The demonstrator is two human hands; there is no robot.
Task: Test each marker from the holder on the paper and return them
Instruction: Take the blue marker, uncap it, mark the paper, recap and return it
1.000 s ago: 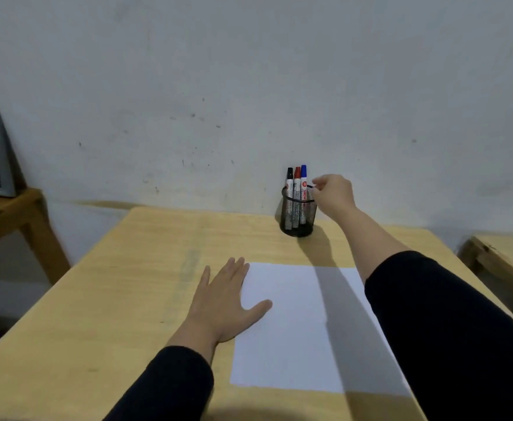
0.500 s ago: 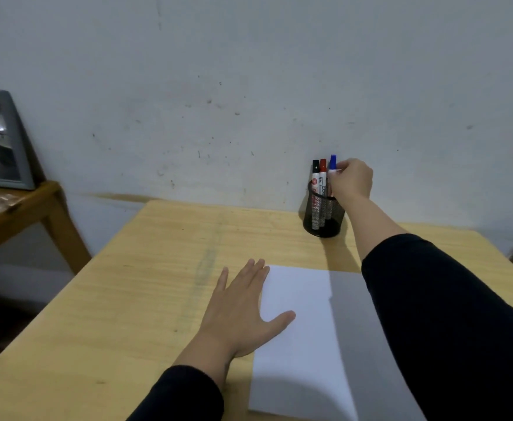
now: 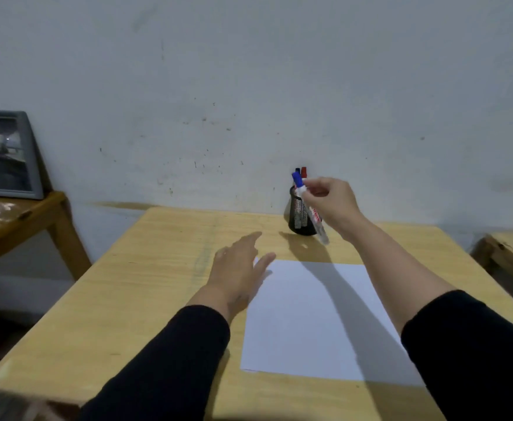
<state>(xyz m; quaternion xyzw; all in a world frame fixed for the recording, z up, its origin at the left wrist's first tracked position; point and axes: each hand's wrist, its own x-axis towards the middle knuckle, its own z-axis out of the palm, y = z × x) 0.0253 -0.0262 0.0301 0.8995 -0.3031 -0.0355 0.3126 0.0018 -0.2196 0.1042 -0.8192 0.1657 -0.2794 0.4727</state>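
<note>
Blue-capped marker (image 3: 310, 208) out of the black mesh holder (image 3: 301, 218), tilted cap-up in front of it, pinched near the cap; red- and black-capped markers (image 3: 300, 173) upright in the holder at the table's back edge; white paper (image 3: 316, 317) flat, blank, nearer.

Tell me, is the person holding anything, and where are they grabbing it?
Yes. The right hand holds the blue-capped marker, pinching its barrel just below the cap. The left hand holds nothing.
</note>
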